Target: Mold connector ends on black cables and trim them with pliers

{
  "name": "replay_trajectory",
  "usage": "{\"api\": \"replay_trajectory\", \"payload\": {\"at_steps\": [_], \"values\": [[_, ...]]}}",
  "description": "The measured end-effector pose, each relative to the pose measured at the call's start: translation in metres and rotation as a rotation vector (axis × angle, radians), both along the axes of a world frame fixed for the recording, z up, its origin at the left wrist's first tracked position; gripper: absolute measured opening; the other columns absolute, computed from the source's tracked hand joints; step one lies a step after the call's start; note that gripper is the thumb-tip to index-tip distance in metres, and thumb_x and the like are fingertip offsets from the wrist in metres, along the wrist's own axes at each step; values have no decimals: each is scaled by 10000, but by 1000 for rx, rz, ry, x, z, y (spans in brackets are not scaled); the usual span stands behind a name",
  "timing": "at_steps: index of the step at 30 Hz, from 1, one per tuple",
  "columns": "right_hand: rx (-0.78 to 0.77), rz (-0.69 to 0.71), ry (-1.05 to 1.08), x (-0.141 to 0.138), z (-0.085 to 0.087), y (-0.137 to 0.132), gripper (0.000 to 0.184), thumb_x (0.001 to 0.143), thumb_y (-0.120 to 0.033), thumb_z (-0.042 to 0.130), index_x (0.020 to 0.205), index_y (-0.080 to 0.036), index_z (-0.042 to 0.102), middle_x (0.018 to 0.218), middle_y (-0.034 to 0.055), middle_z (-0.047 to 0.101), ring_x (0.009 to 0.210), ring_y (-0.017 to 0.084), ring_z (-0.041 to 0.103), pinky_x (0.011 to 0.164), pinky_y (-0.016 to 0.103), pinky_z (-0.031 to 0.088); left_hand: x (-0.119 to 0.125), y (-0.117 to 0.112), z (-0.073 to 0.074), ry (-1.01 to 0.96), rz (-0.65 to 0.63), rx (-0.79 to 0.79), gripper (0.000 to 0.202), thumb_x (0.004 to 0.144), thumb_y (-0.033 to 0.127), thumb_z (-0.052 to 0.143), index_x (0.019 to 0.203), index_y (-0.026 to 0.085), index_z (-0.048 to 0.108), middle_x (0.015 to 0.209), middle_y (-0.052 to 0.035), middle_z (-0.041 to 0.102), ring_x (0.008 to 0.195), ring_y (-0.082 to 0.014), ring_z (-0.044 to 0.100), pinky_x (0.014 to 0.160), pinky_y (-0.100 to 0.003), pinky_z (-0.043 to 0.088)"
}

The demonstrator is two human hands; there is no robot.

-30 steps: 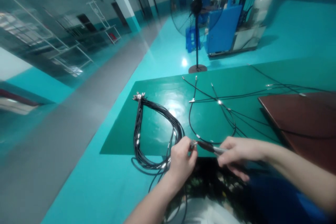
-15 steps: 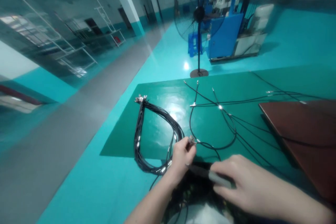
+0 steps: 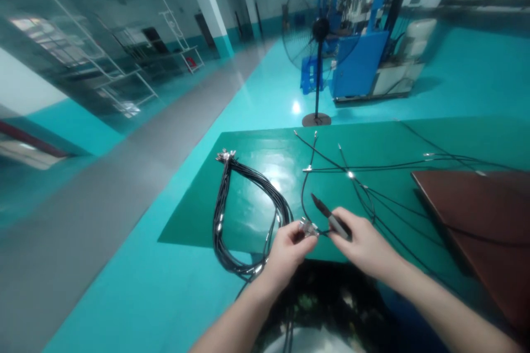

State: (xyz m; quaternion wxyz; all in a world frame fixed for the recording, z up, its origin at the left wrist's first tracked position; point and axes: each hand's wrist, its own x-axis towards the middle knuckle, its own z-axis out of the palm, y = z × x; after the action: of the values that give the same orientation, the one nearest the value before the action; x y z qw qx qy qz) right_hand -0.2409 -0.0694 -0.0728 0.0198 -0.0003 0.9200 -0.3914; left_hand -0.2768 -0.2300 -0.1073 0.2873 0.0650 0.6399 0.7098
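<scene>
My left hand [image 3: 289, 248] is closed in a pinch on a small silvery metal fitting [image 3: 308, 226] near the table's front edge. A black cable runs from that fitting toward my right hand [image 3: 364, 240]. My right hand is wrapped round a knife [image 3: 325, 210] with a dark, pointed blade and a grey handle, the tip aimed up and left over the table. Whether its fingertips also touch the cable, I cannot tell. Left of my hands lies a looped bundle of black cables [image 3: 218, 207], its metal ends [image 3: 226, 156] gathered at the far corner.
Several loose black cables [image 3: 375, 167] with metal ends cross the green table [image 3: 256, 146]. At the right lies a brown board [image 3: 472, 204]. Part of the bundle hangs over the front edge. Beyond the table stand a fan [image 3: 318, 66] and a blue machine [image 3: 356, 66].
My right hand has come up and forward from the table's front edge with the knife, now beside my left hand. My left hand keeps its pinch on the fitting. The view has shifted slightly.
</scene>
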Motion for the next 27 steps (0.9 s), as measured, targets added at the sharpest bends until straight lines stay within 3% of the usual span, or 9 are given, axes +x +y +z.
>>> {"api": "replay_trajectory", "payload": {"at_steps": [3,6,10,15,20,23,27], "values": [[60,2,124,4,-14,-2,74,754,-143,412,778,-202,449,672,-10,548,608,140,507,545,247,359,3,-2,-2,-238,-44,141,211,721,313,614,691,133,508,553,43,446,365,-10,235,363,-180,106],[131,7,377,14,-27,-2,164,762,-96,402,876,-182,481,792,46,587,740,171,555,641,279,413,6,-3,-6,-537,-146,336,220,764,328,561,751,109,541,585,25,475,342,2,224,351,-174,77],[87,12,571,25,-39,-1,211,783,-81,428,960,-192,466,901,76,600,847,176,577,727,299,451,9,-1,-7,-754,-298,435,227,730,285,600,806,73,574,625,5,499,340,19,218,350,-166,72],[8,-41,590,36,-48,1,244,766,-83,474,967,-220,456,964,64,591,913,174,573,804,317,458,14,6,-12,-643,-241,392,228,618,220,700,705,116,517,566,34,490,333,20,233,350,-163,83],[384,-139,441,58,-46,8,301,767,-143,460,1064,-167,492,1129,131,514,1031,233,512,822,358,452,20,14,-14,-441,-92,243,275,590,270,715,663,137,486,521,40,506,314,7,250,339,-179,83],[590,-104,433,75,-42,16,361,770,-157,461,1130,-135,487,1006,125,568,935,246,531,797,393,440,22,15,-10,-408,-63,228,285,589,294,718,678,132,501,531,41,510,319,12,241,345,-181,75],[721,-44,455,88,-35,22,401,763,-155,478,1162,-104,481,919,121,579,858,245,521,767,396,424,25,13,-5,-386,-68,257,264,597,273,713,690,121,519,538,31,521,319,11,246,346,-184,80]]}}
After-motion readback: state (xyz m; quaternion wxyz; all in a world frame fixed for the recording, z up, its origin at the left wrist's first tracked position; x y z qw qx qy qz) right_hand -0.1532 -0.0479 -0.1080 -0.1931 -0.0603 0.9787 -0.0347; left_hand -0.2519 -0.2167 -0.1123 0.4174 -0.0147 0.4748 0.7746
